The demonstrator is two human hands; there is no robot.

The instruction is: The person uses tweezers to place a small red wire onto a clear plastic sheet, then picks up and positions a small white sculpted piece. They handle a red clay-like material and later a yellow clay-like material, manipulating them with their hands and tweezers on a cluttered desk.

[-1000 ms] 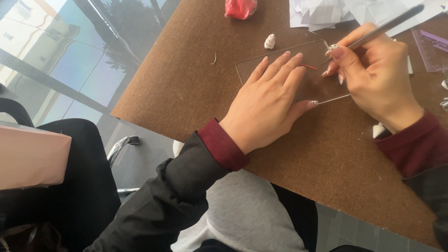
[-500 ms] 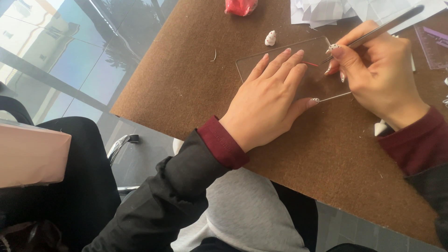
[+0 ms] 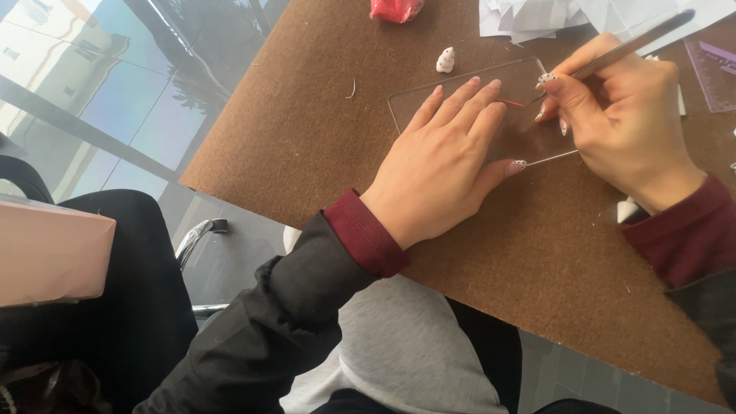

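Note:
My left hand (image 3: 445, 165) lies flat, fingers spread, on a clear plastic sheet (image 3: 429, 103) that rests on the brown table (image 3: 322, 130). My right hand (image 3: 625, 126) grips a thin metal tool (image 3: 636, 42) like a pen. The tool's tip touches the sheet beside a thin red strip (image 3: 512, 103), just past my left fingertips.
A small white clay lump (image 3: 445, 60) sits just beyond the sheet. A red clay piece (image 3: 395, 9) lies at the table's far edge, white crumpled paper (image 3: 537, 15) beside it. A purple clear ruler (image 3: 713, 73) is at the far right. A pink box (image 3: 46, 253) sits at my left.
The two hands hold nearly the same pose; my right hand and the tool have shifted slightly over the sheet.

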